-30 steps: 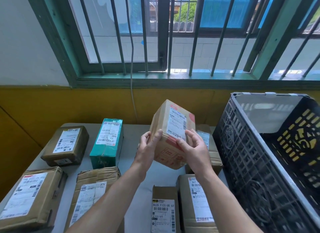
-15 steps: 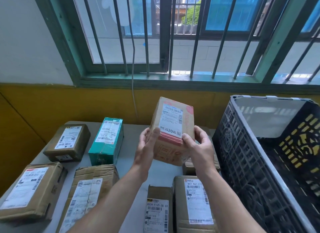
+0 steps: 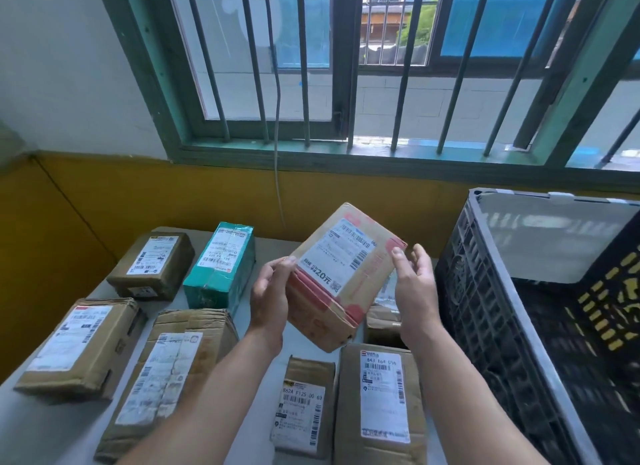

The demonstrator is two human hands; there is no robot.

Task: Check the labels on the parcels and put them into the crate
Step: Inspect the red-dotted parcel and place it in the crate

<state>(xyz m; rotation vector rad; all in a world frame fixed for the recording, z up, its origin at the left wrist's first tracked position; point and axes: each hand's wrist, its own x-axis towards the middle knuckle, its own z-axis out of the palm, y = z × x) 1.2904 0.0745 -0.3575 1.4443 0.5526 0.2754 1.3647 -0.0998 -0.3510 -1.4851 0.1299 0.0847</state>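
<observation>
Behind the grey tabletop [image 3: 45, 426] a yellow wall runs under a green barred window. On the tabletop lie labelled parcels, among them a teal parcel [image 3: 221, 267] at 10 o'clock and a brown parcel marked 843 164 056 [image 3: 381, 402] at 6 o'clock. The black slatted crate [image 3: 485, 308] stands at 3 o'clock, and no parcel shows in the part of it that is in view.

The cardboard parcel [image 3: 343, 291] is held in the air above the middle of the tabletop, just beside the crate's near wall. Half a second ago its shipping label [image 3: 337, 253] stood upright towards the camera. Now the box is rolled clockwise, so the label's top points to about 1 o'clock.

The left grip [image 3: 270, 295] clasps the box's corner at 9 o'clock with curled fingers. The right grip [image 3: 414, 288] has loosened: its fingers are nearly straight behind the corner at 3 o'clock and the thumb tip touches the edge, steadying more than clasping.

I judge the roll as the last of the label check, or the first lean towards the crate. The drop over the rim at 3 o'clock is not yet begun.
</observation>
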